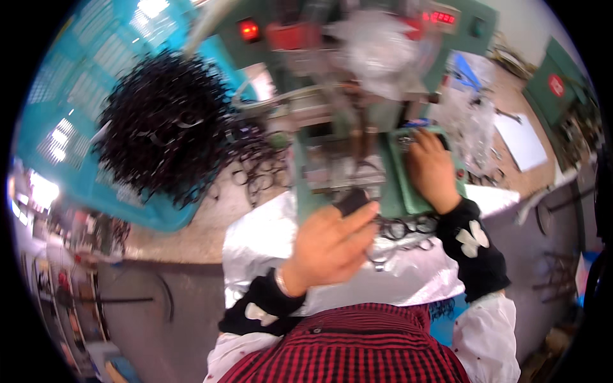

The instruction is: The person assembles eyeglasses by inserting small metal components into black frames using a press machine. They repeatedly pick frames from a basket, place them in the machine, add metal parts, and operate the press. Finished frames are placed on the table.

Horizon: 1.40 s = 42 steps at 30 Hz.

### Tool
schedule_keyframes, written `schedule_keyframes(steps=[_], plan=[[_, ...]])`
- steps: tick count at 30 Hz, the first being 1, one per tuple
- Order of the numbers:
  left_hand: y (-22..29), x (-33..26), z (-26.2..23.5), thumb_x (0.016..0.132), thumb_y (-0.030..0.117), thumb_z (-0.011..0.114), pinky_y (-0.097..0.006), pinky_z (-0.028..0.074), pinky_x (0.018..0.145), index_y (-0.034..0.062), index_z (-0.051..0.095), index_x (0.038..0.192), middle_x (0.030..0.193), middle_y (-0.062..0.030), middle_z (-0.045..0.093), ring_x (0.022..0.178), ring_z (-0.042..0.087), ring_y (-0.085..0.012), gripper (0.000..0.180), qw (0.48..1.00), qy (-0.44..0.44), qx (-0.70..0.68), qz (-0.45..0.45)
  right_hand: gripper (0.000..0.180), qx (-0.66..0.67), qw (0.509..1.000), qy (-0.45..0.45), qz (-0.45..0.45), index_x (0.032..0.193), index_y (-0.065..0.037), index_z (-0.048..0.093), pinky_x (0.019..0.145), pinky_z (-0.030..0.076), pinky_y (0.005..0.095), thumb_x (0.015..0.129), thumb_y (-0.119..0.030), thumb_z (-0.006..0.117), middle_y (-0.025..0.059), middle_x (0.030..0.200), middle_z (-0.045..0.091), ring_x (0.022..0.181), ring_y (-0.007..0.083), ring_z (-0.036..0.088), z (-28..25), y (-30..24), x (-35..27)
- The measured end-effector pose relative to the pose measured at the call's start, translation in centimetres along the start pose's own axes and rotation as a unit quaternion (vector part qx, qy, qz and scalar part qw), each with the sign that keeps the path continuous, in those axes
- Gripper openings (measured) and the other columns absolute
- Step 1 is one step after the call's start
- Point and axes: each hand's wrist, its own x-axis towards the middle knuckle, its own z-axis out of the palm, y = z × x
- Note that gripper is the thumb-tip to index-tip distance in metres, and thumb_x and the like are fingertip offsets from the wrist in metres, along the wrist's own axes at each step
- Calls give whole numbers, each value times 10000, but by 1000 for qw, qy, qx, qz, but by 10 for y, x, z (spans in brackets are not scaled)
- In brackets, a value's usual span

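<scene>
In front of the machine's work area, my left hand (332, 246) is closed, with a small black piece (352, 202) at its fingers; the image is too blurred to name its kind. Thin black rings (402, 228) lie just right of those fingers. My right hand (434, 166) reaches into a narrow green tray (408, 195), fingers bent together at its far end. Small metal bits (405, 142) show beside the fingertips, and whatever these fingers pinch is hidden. Between and beyond my hands stands a green bench machine (310, 207) with a blurred metal head.
A blue basket (76, 134) at left bears a large heap of black curled rings (166, 127). More loose rings (258, 172) lie beside the machine. Silver foil (255, 233) covers the table's front edge. Clear plastic bags (469, 121) and white paper (520, 142) lie at right.
</scene>
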Motion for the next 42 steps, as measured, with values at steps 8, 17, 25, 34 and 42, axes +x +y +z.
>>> schedule_keyframes(steps=[8, 17, 25, 34, 42], plan=[[12, -30, -118, 835, -42, 691, -348, 507, 841, 13, 704, 1027, 1046, -123, 718, 925, 652, -290, 200, 923, 167, 258, -229, 101, 285, 917, 101, 261, 952, 6, 671, 792, 496, 300, 854, -16, 682, 91, 881, 694, 835, 172, 653, -32, -8, -28], [-143, -73, -97, 832, 471, 745, -466, 520, 721, 110, 787, 782, 748, -160, 707, 751, 679, -381, 366, 779, -181, 497, -338, 120, 289, 914, 102, 264, 935, -4, 709, 780, 496, 345, 822, -41, 728, 122, 889, 706, 851, 272, 669, -20, -28, -3], [-131, -96, -85, 764, 209, 826, -341, 522, 716, 12, 709, 897, 786, -136, 693, 696, 647, -247, 264, 856, 20, 262, -445, 133, 257, 910, 110, 306, 965, 9, 699, 801, 481, 307, 839, 36, 663, 110, 912, 680, 865, 241, 644, -68, -20, -70], [-82, -35, -54, 953, 116, 671, -213, 383, 514, 67, 562, 868, 669, 1, 586, 554, 499, -64, 147, 785, 133, -217, -564, 297, 491, 846, 92, 186, 1095, 2, 645, 832, 497, 299, 803, 13, 698, 89, 926, 685, 903, 184, 659, -59, -83, 40], [-42, -49, -43, 1008, 167, 574, -231, 432, 575, 41, 570, 1012, 772, -52, 637, 639, 560, -109, 126, 719, 153, -279, -618, 450, 621, 728, 80, 279, 1234, 18, 558, 865, 460, 262, 811, 2, 708, 30, 891, 678, 889, 95, 620, -48, -99, 38]])
